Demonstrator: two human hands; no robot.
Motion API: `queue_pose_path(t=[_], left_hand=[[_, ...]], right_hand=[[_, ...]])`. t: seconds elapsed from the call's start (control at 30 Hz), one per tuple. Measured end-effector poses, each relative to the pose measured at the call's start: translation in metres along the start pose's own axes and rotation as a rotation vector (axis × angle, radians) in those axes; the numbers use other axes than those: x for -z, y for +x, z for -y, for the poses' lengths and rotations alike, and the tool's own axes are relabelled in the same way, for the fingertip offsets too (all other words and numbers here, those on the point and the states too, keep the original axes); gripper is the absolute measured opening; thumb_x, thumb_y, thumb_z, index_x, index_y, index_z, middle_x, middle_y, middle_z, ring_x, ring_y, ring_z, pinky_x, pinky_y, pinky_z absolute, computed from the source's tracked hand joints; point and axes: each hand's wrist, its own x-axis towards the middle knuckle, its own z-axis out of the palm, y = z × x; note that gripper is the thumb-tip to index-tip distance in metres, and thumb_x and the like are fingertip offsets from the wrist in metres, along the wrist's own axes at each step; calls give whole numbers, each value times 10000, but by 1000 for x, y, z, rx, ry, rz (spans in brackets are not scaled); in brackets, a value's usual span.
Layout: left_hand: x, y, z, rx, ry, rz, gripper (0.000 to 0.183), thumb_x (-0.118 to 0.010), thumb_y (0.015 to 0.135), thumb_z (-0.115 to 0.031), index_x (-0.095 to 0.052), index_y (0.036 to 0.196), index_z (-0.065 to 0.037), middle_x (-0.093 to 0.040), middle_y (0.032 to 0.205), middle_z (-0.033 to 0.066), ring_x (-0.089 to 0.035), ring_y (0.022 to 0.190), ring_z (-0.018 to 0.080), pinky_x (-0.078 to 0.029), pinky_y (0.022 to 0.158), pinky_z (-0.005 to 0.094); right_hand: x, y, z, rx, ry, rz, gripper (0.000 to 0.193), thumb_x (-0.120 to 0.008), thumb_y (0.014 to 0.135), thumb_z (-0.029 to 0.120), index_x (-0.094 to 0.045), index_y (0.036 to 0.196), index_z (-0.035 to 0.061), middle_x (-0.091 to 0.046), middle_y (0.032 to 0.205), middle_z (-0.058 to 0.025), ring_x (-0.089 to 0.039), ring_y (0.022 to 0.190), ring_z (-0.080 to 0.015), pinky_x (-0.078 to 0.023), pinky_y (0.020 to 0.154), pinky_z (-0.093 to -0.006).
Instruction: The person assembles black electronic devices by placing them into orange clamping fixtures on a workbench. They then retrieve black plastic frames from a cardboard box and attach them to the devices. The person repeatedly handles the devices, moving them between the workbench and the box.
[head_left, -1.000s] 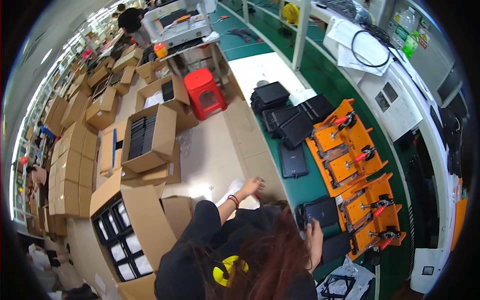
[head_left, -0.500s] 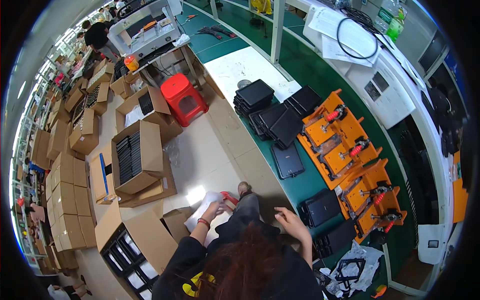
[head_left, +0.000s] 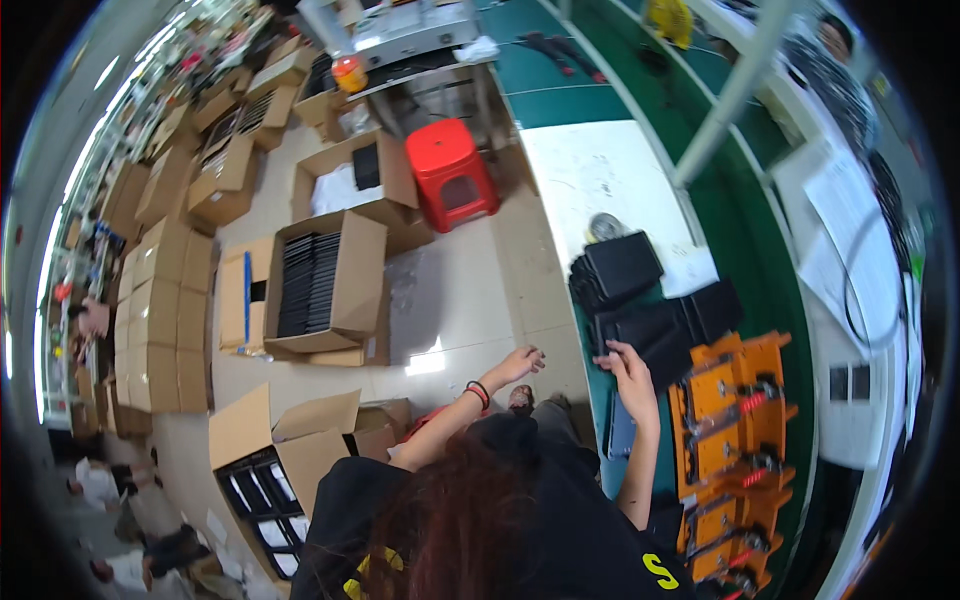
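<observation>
My left hand (head_left: 518,366) hangs over the floor beside the bench, fingers loosely bent and apart, with nothing in it. My right hand (head_left: 630,380) reaches over the bench edge, its fingers apart at the near side of a pile of flat black tablet-like cases (head_left: 645,335). Whether the fingertips touch the pile cannot be made out. Behind it stands another stack of black cases (head_left: 620,268). A single dark flat case (head_left: 621,428) lies on the green bench mat, partly covered by my right forearm.
Orange fixtures (head_left: 730,400) with red-handled clamps line the bench on the right. A red stool (head_left: 450,170) stands on the floor ahead. Left are open cartons, one with upright black panels (head_left: 310,280), another with black-and-white pieces (head_left: 272,500), and stacked closed cartons (head_left: 165,320).
My body and view have turned and shifted forward along the bench. The left hand has left the white sheet-like material by my leg; the right hand has moved forward to the black pile.
</observation>
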Motion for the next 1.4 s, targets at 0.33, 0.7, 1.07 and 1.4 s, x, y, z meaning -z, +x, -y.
queue_pose_path(t=[0.33, 0.7, 1.07, 1.4], left_hand=[[168, -172, 268, 564, 29, -1219, 237, -430, 907, -169, -554, 968, 24, -621, 728, 123, -622, 614, 222, -497, 502, 351], [48, -202, 270, 715, -622, -1151, 226, -441, 916, -216, -530, 940, -9, -611, 721, 108, -592, 567, 231, -463, 485, 363], [312, -165, 222, 343, -1163, -1259, 221, -449, 929, -263, -516, 822, -81, -546, 626, 54, -515, 490, 151, -399, 423, 274], [487, -129, 187, -154, -946, -1418, 314, -452, 969, -282, -516, 1122, -16, -625, 911, 91, -619, 811, 168, -502, 716, 290]], right_hand=[[-87, 136, 10, 17, 146, 682, 282, -419, 964, 131, -530, 1159, -40, -697, 892, -141, -639, 924, -207, -434, 874, -283], [-228, 298, 65, 63, -236, 967, 304, -459, 939, 176, -533, 1168, -10, -676, 902, -157, -651, 910, -240, -478, 822, -330], [-410, 395, 157, 344, -878, 1011, 327, -515, 908, 250, -530, 1144, 25, -629, 1030, -214, -594, 973, -379, -464, 845, -446], [-503, 502, 172, 357, -1127, 1242, 351, -524, 893, 264, -495, 1156, 33, -606, 1057, -232, -586, 977, -396, -472, 841, -480]])
